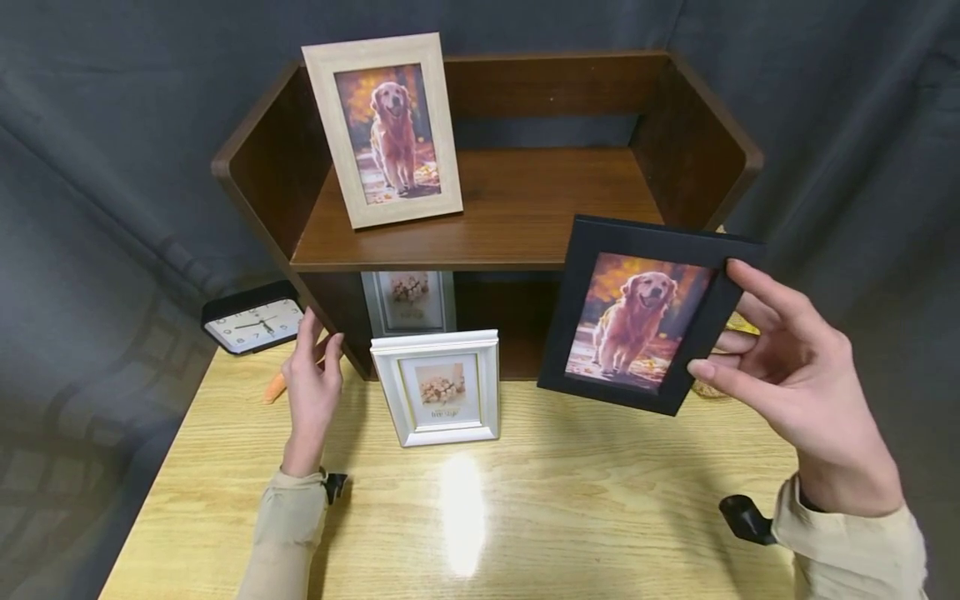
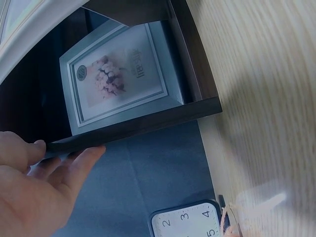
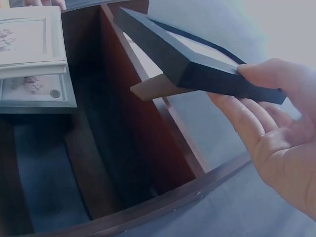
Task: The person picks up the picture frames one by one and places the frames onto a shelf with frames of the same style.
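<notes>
In the head view my right hand pinches the right edge of a black picture frame with a dog photo, thumb in front and other fingers behind. The frame is held tilted, off the table, before the shelf's right side. The right wrist view shows a brown back stand sticking out from it. My left hand holds the front edge of the wooden shelf's left side panel, thumb on one face and fingers on the other. A white picture frame stands on the table between my hands.
On the shelf's upper board, a light wood picture frame stands at the left. A grey picture frame sits in the lower compartment. Left of the shelf are a black clock and an orange object. Something yellow shows behind my right hand.
</notes>
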`<state>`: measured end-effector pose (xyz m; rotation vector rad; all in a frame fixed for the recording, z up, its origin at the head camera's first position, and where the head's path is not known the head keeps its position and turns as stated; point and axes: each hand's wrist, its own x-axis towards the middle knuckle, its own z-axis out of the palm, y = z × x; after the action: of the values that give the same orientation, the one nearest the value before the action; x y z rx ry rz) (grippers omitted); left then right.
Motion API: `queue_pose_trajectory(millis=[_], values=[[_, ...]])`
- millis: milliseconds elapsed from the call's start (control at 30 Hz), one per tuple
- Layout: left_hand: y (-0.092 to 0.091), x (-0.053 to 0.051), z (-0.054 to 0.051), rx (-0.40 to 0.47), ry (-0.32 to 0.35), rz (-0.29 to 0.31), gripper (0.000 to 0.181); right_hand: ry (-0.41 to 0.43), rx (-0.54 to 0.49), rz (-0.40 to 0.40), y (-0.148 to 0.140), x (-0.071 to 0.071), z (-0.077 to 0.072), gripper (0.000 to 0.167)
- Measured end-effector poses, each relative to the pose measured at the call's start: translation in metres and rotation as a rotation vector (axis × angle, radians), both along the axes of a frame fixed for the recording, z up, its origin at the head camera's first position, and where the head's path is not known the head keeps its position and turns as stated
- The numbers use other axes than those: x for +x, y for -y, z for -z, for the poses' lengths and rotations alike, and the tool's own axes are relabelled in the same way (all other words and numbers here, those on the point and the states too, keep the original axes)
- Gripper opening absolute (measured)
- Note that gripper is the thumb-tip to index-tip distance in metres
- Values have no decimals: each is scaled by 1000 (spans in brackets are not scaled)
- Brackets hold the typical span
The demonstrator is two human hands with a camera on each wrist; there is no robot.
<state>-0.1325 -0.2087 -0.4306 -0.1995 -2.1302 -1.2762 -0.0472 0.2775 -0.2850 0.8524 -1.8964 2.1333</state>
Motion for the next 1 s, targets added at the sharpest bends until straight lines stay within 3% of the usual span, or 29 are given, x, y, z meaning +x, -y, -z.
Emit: queue_pose_trajectory(millis=[400, 533, 833, 1000], values=[[0, 0, 3, -1, 20, -10, 53, -47, -50, -7, 8, -16, -20, 87], [0, 1, 3, -8, 18, -18, 54, -59, -38, 25, 9, -21, -28, 87], [0, 1, 4, -27, 9, -39, 53, -38, 14, 79, 17, -30, -43, 87], [-1, 1, 3, -30, 5, -39, 52, -30, -23, 76, 24, -36, -49, 87]])
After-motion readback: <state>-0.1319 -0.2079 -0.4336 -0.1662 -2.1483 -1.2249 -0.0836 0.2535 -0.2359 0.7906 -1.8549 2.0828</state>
